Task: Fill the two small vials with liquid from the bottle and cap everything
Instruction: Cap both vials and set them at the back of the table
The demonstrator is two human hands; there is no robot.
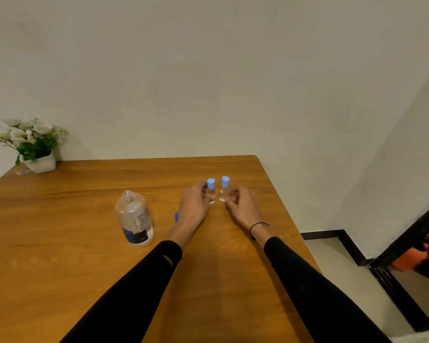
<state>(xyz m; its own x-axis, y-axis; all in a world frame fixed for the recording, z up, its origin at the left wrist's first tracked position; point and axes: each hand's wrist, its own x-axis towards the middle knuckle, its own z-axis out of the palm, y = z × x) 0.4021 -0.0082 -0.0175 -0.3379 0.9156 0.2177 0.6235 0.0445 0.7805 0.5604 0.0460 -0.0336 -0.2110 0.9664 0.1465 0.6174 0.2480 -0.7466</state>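
Near the table's (84, 189) far right corner, fingers of each hand grip a capped vial; the bottle (134, 219) stands uncapped.

Left hand (193, 206) holds the left vial (210, 191), right hand (242, 206) the right vial (224, 190).

Both arms reach forward in black sleeves, converging toward the table's (84, 184) far right corner. Left hand (195, 203) curls its fingers inward, knuckles up; right hand (243, 205) mirrors it, fingers bent, a dark band at the wrist.

You've got both clear vials, left vial (210, 193) and right vial (224, 191), upright and blue-capped; the bottle (134, 217) stands uncapped, its blue cap (176, 217) beside it.
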